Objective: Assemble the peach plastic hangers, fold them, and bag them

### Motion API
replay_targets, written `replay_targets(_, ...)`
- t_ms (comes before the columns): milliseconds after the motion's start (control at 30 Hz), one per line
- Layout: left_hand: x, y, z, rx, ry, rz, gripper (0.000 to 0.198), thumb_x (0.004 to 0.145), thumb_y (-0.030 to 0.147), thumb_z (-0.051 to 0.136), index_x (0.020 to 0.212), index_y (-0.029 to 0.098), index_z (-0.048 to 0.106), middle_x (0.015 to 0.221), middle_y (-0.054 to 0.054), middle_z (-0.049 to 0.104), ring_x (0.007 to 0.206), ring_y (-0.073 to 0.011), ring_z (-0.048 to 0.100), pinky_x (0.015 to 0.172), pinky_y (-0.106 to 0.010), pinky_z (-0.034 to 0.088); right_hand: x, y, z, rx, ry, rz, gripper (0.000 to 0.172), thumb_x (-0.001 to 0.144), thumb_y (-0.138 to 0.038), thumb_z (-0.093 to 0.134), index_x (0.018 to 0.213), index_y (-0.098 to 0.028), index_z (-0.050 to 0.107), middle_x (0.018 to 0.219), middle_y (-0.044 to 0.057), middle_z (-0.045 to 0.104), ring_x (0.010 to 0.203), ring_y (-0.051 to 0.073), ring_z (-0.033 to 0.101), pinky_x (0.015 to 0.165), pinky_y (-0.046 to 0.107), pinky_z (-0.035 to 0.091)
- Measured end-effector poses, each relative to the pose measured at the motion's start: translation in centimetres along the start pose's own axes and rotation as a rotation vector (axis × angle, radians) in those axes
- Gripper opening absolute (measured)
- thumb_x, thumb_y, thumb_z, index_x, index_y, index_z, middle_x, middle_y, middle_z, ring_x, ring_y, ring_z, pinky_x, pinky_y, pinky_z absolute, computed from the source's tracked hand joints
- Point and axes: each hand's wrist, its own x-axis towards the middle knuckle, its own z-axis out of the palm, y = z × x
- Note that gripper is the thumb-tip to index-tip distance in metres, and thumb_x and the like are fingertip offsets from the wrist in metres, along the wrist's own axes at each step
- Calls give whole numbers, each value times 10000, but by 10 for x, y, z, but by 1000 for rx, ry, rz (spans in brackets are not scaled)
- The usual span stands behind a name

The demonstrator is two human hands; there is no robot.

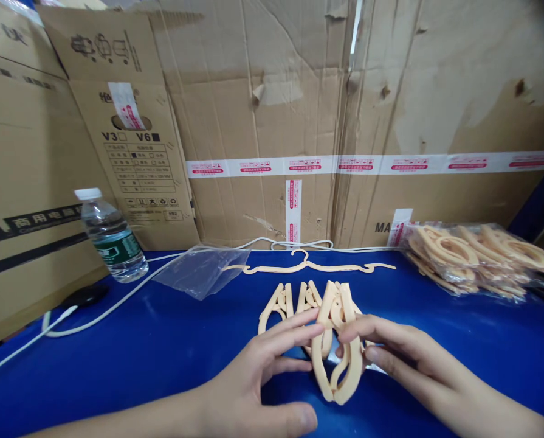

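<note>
A folded beige plastic hanger stands between my two hands at the lower centre. My right hand pinches its right side between thumb and fingers. The fingertips of my left hand touch its left edge, while the left thumb is spread away below. Behind it are more folded hangers, one at the left and others partly hidden by my hands and the held one. An unfolded hanger lies farther back on the blue table.
Bagged folded hangers are piled at the back right. A clear plastic bag, a water bottle, a black device and white cables lie or stand towards the left. Cardboard walls the back.
</note>
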Motion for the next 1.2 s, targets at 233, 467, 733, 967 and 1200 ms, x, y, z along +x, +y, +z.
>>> replay_targets(233,-4,6,-3,271,181,105,649,817,86,629,1373,381,468,1536,-21,345,1429,-298,275,1075,-413,437,10,-2,-23,140,117,93,448,880,-494,627,1272,-276,614,1304,77,607,1180,307,570,976,412,501)
replay_targets(467,-1,1,-11,366,334,69,408,874,177,558,1273,263,564,1449,-70,475,1366,-300,393,1064,-454,450,16,25,-58,-341,164,105,582,841,-619,588,1302,-264,579,1355,83,560,1260,353,483,1081,530,365)
replay_targets(733,-2,6,-5,674,374,56,439,807,165,578,1226,295,594,1349,-31,583,1283,-278,502,1125,-499,347,15,30,-64,-668,-66,128,668,858,-633,540,1413,-269,459,1313,120,527,1240,367,465,1046,549,386)
replay_targets(967,-1,7,-3,713,330,17,471,796,154,568,1240,311,580,1363,-25,563,1309,-274,466,1142,-500,306,10,25,-66,-659,-114,93,704,823,-635,591,1427,-302,449,1076,91,585,1000,324,572,896,492,489)
replay_targets(1200,-4,-2,-5,840,123,53,584,763,201,632,1328,293,519,1496,-63,413,1386,-336,334,1133,-559,280,8,24,-63,-755,-165,125,781,844,-656,551,1494,-283,331,1046,107,582,977,332,576,888,565,479)
